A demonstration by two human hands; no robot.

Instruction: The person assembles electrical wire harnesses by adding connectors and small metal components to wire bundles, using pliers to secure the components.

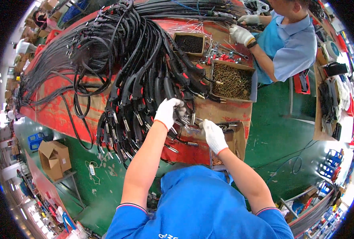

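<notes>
A thick bundle of welding torches (pixel 143 79) with black handles, red triggers and metal necks lies across the table, their necks toward me. My left hand (pixel 169 113), in a white glove, is closed around the front end of one torch among them. In a matching glove, my right hand (pixel 214 136) is just to its right, thumb and fingers pinched together. Small shiny metal pieces (pixel 191 128) lie between the two hands. What the right fingertips hold is too small to make out. Below the right hand is an open cardboard box (pixel 238 140) with copper-coloured parts.
A box of brass fittings (pixel 232 81) and a box of small black parts (pixel 189 43) stand farther back on the red table (pixel 65 115). Across it, a co-worker's gloved hands (pixel 242 35) handle cables. Left, an empty-looking carton (pixel 54 159) rests on a stand.
</notes>
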